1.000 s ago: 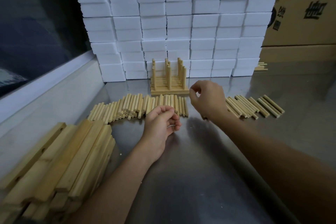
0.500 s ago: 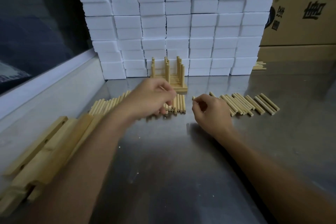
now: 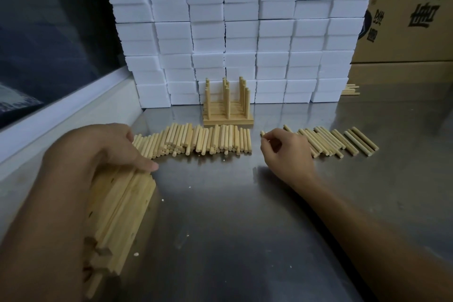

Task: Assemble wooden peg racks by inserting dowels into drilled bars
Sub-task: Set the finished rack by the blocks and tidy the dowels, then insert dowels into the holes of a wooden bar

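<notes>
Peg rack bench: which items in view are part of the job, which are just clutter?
In the job:
- stack of drilled bars, left hand resting on it
- dowel pinched in right hand
- big dowel row
- smaller dowel group
- finished rack

Lying about:
- white foam blocks
- cardboard boxes

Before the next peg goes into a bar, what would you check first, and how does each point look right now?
1. Peg in hand: ok. The right hand pinches a dowel by its end.
2. Bar taken: not ok. The left hand only rests on the stack of drilled bars; none is lifted out.
3. Holes facing up: cannot tell. A few dark holes show on the stack's side.
4. Dowel supply: ok. Two dowel rows lie ahead of the hands.
5. Bare metal tabletop between the hands: ok.
6. Finished rack out of the way: ok, it stands against the white blocks.
</notes>
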{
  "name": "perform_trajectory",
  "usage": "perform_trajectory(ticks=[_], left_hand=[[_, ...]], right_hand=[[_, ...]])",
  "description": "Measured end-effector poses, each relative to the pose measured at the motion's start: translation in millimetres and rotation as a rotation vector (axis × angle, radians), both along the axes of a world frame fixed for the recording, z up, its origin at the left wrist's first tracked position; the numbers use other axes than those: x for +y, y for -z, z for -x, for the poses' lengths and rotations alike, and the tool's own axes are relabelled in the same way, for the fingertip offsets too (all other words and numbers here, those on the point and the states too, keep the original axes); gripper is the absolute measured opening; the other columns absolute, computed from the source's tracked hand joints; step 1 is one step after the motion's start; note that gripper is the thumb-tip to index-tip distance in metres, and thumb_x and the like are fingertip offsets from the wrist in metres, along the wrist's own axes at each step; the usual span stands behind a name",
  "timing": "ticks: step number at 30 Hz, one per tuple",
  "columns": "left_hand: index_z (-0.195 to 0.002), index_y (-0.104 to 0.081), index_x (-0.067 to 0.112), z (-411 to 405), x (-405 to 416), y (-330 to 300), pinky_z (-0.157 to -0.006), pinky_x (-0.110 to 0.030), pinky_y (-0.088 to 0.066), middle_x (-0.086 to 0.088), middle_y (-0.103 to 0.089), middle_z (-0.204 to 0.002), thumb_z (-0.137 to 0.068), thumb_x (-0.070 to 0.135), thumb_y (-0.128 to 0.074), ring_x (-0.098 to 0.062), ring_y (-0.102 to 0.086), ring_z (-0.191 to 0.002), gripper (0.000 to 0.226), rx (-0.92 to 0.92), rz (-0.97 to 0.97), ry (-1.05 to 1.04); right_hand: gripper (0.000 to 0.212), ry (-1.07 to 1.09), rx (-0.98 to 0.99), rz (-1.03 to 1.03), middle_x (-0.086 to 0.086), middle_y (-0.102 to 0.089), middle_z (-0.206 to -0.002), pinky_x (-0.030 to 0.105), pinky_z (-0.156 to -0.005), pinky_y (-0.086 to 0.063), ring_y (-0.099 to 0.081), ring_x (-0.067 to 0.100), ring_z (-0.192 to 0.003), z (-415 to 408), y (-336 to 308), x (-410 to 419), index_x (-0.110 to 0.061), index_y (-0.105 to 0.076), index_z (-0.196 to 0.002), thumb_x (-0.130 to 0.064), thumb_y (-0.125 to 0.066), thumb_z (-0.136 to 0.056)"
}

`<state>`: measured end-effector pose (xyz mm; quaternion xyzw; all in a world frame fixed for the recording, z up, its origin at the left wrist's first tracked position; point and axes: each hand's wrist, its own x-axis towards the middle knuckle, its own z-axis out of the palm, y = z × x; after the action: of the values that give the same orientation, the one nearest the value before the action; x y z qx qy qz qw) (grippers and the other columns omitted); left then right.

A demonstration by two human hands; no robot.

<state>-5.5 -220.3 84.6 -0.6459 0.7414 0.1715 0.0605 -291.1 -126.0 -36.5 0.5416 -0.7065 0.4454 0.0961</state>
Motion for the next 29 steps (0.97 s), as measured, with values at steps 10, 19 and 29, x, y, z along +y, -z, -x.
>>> perform_trajectory(ticks=[10,19,29], left_hand=[[-0.12,-0.054,0.01,19,-5,16,-0.068,-0.031,-0.046,-0.008,-0.055,-0.111,-0.074,0.032,-0.082,-0.024,-0.056,-0.093,0.059,-0.008,0.021,0.015],[-0.086,-0.057,0.012,39,-12,34,-0.071,-0.031,-0.05,-0.01,-0.061,-0.095,-0.072,0.026,-0.072,-0.028,-0.061,-0.089,0.025,0.049,0.139,0.049],[-0.094,-0.061,0.018,42,-13,32,-0.09,-0.045,-0.021,-0.002,-0.061,-0.094,-0.087,0.037,-0.063,-0.022,-0.05,-0.085,0.019,-0.002,0.289,0.042]], right_hand=[[0.013,0.014,-0.021,-0.035,-0.004,-0.071,-0.08,0.035,-0.073,-0.058,-0.064,0.011,-0.072,0,0,0,-0.013,-0.074,-0.096,-0.02,-0.064,-0.091],[0.014,0.015,-0.037,-0.053,-0.005,-0.07,-0.08,0.028,-0.072,-0.057,-0.063,0.008,-0.071,1,0,0,-0.012,-0.074,-0.097,-0.02,-0.064,-0.092],[0.014,0.023,-0.053,-0.047,-0.003,-0.071,-0.079,0.035,-0.072,-0.058,-0.064,0.012,-0.071,1,0,1,-0.011,-0.074,-0.095,-0.02,-0.063,-0.092]])
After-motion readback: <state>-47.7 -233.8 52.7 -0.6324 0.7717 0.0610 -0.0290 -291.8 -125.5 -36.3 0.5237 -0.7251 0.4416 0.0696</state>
